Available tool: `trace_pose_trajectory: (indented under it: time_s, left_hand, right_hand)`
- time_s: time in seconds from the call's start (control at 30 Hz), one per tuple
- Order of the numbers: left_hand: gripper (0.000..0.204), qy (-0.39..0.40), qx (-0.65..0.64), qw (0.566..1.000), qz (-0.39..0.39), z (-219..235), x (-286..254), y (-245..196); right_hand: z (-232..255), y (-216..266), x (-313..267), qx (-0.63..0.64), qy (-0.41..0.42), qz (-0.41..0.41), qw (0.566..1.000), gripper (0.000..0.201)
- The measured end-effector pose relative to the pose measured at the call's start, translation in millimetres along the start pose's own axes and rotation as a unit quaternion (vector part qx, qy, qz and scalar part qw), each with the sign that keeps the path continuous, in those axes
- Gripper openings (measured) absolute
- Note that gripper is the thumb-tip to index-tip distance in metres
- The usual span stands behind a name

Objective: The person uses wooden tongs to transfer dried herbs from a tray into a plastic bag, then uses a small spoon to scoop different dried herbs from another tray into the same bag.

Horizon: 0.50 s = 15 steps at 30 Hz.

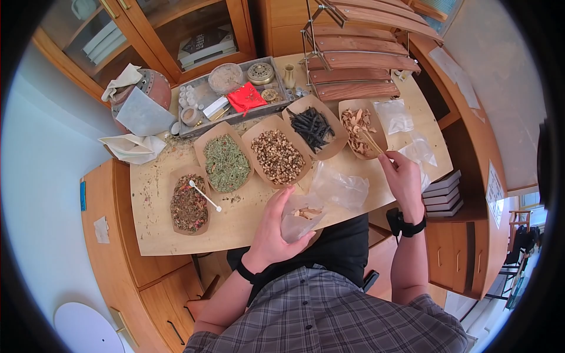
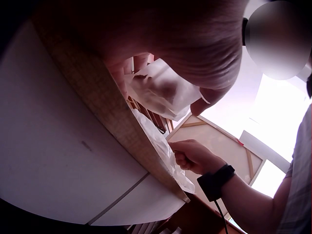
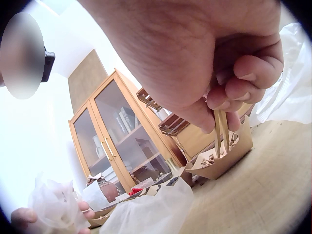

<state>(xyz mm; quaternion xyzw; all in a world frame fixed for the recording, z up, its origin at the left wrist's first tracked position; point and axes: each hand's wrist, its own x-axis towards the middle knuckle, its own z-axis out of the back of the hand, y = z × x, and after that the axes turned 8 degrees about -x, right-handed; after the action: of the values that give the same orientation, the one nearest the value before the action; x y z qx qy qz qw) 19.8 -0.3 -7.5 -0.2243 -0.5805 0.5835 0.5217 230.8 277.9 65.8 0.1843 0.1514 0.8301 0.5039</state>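
My right hand [image 1: 402,179] pinches wooden tweezers [image 3: 222,131], whose tips reach into a paper tray [image 3: 225,162] of pale brown flakes [image 1: 356,125] at the table's right. My left hand [image 1: 275,228] holds a translucent bag [image 1: 294,226] at the table's front edge, thumb on one side and fingers on the other. A few pale flakes [image 1: 308,212] lie inside the bag. In the left wrist view the bag [image 2: 163,90] hangs between thumb and fingers.
Paper trays hold black strips [image 1: 312,126], brown-and-white bits [image 1: 276,156], green herb [image 1: 226,163] and a reddish mix [image 1: 187,206] with a white spoon [image 1: 206,196]. Plastic bags [image 1: 341,185] lie between the hands. Behind stand a grey tray [image 1: 201,130] and a wooden rack [image 1: 359,62].
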Motion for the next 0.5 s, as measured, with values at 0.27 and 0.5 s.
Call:
trace_pose_trajectory:
  time_s: [0.27,0.5]
  left_hand:
    - [0.113,0.019,0.019,1.0,-0.005,2.7,1.0,-1.6]
    - [0.113,0.019,0.022,1.0,-0.004,2.6,0.6,-0.4]
  right_hand:
    - [-1.0,-0.7,-1.3,0.001,0.005,-0.005,1.0,0.032]
    - [-2.7,-1.6,-1.7,-0.001,0.011,-0.012,1.0,0.032]
